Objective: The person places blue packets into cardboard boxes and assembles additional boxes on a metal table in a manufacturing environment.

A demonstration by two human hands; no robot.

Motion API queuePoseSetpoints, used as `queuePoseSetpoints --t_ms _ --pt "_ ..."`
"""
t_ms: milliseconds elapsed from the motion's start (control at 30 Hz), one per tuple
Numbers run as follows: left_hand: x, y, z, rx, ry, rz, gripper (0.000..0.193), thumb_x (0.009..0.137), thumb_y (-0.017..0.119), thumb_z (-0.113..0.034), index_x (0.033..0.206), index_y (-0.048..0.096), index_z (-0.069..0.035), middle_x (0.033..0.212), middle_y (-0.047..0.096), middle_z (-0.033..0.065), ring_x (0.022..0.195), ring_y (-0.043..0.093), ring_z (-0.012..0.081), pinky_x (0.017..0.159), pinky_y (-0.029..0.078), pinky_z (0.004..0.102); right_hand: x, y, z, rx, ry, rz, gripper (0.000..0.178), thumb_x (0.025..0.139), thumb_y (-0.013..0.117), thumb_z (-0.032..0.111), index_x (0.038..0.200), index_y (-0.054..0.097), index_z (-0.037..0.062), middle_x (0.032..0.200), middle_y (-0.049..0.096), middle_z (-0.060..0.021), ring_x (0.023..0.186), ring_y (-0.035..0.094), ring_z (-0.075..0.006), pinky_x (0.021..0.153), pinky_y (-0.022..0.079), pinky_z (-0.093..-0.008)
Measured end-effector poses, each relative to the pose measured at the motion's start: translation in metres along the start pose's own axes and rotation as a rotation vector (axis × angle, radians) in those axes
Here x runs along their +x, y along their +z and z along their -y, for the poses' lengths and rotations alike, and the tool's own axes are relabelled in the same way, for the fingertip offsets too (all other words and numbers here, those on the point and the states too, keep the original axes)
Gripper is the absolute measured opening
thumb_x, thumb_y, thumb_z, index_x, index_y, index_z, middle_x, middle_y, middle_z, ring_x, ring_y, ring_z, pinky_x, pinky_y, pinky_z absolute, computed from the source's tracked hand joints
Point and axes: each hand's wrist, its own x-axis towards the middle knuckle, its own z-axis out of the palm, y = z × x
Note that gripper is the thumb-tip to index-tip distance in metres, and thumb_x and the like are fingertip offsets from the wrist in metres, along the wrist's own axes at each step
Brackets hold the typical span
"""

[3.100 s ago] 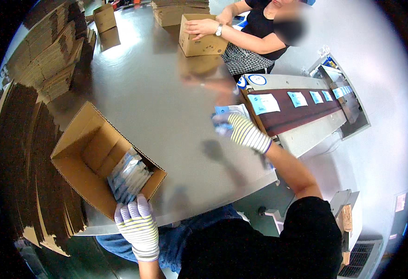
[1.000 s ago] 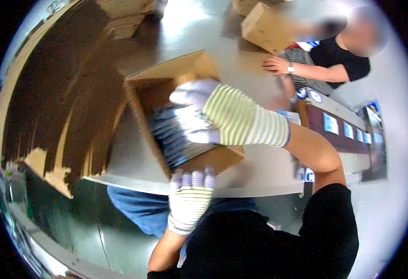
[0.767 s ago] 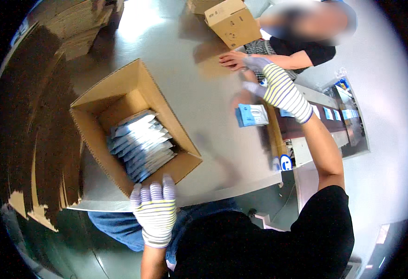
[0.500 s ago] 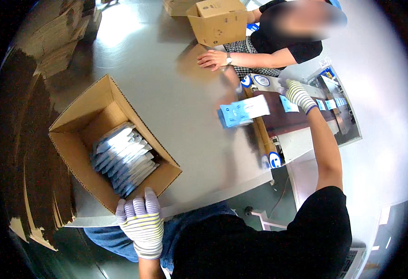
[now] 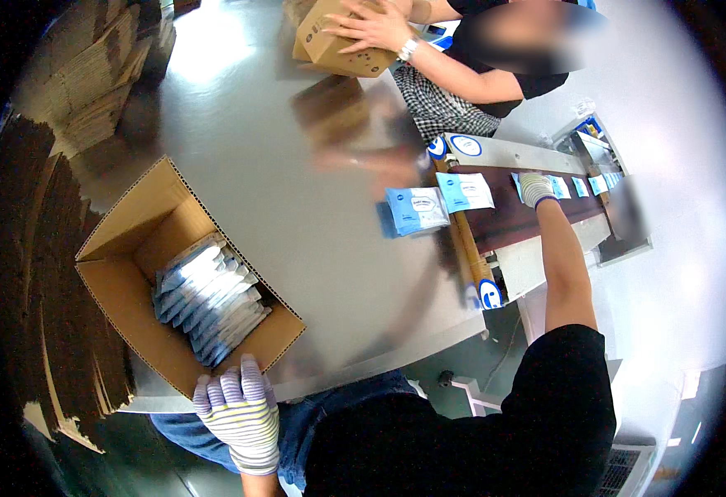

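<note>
Blue-white packets (image 5: 417, 209), printed labels: on belt (image 5: 495, 229), counter (image 5: 322, 265) and in box (image 5: 119, 290). Right hand (image 5: 536, 189) over belt packet, fingers' grip cannot be told; left hand (image 5: 238, 412), fingers grasping box rim. Co-worker's hand (image 5: 381, 31), earlier beside carton (image 5: 330, 55), now on it.

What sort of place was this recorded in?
Probably a packing area in a factory: a conveyor belt carries blue-and-white packets, an open cardboard box holds a row of similar ones, and stacks of what look like flattened cartons stand at the left.
</note>
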Motion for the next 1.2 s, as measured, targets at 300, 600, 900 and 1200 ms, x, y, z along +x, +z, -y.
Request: queuePoseSetpoints --t_ms 300,600,900,1200 --pt "-0.001 -0.001 0.001 -0.014 -0.015 0.011 0.036 0.069 0.067 -0.017 0.103 0.058 -0.01 0.085 0.054 0.0052 0.077 0.053 0.0217 0.09 0.039 0.0422 -0.013 -0.049 0.032 0.027 -0.238 0.001 0.044 0.077 0.065 0.014 0.12 0.056 0.0144 0.121 0.06 -0.0139 0.114 0.055 -0.0306 0.095 0.043 -0.0487" --pt "0.001 0.002 0.002 0.0 0.021 -0.039 0.03 0.071 0.064 -0.015 0.101 0.058 -0.011 0.082 0.052 0.0046 0.074 0.052 0.0206 0.089 0.04 0.0412 -0.018 -0.121 0.115 0.431 -0.888 0.162 0.056 0.06 0.082 0.014 0.109 0.059 0.003 0.095 0.066 -0.017 0.093 0.062 -0.0328 0.083 0.048 -0.0394" --pt "0.004 0.0 0.004 -0.102 0.055 -0.07 0.035 0.071 0.065 -0.019 0.104 0.058 -0.012 0.084 0.054 0.0048 0.076 0.053 0.0231 0.087 0.04 0.0417 0.027 0.006 0.174 -0.214 -1.279 -0.022 0.06 0.06 0.079 0.043 0.102 0.062 0.0035 0.091 0.066 -0.0155 0.085 0.062 -0.0307 0.078 0.048 -0.0378" --pt "0.005 0.003 0.015 -0.037 0.033 -0.057 0.033 0.072 0.056 -0.018 0.104 0.059 -0.01 0.081 0.049 0.004 0.075 0.052 0.0183 0.086 0.042 0.0393 -0.212 -0.091 0.208 0.593 -0.93 0.068 0.086 0.06 0.08 0.043 0.126 0.044 0.0006 0.119 0.054 -0.0195 0.107 0.056 -0.0338 0.098 0.041 -0.0454"
